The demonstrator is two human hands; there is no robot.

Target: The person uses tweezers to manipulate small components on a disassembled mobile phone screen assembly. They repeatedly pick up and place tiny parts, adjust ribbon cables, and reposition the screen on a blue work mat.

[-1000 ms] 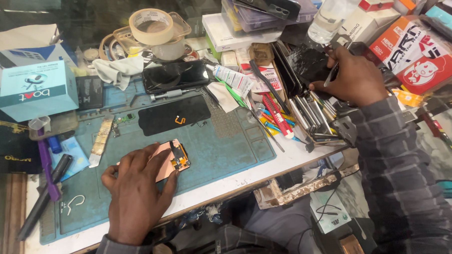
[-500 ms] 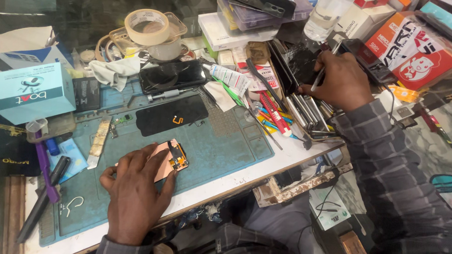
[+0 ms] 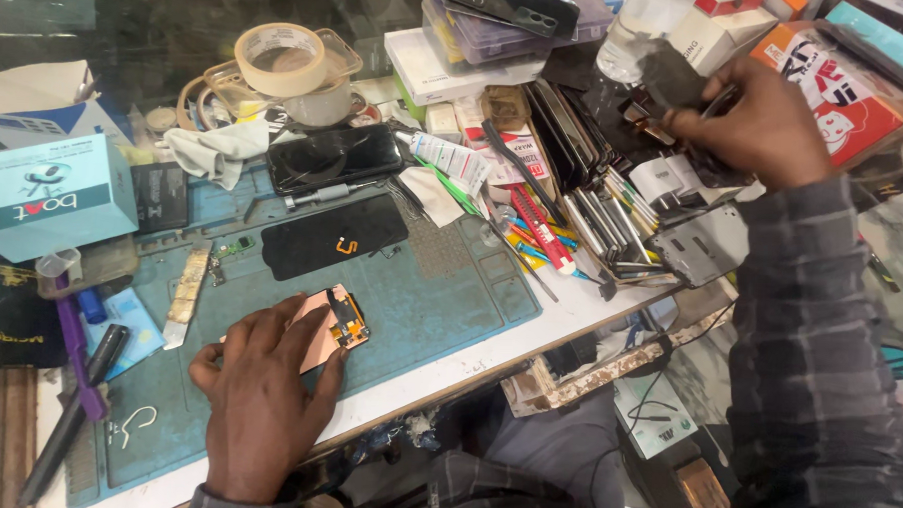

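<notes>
Phone panel (image 3: 331, 318) on mat (image 3: 440, 294); tape roll (image 3: 279, 60) behind; tool rack (image 3: 613, 205) right.
</notes>
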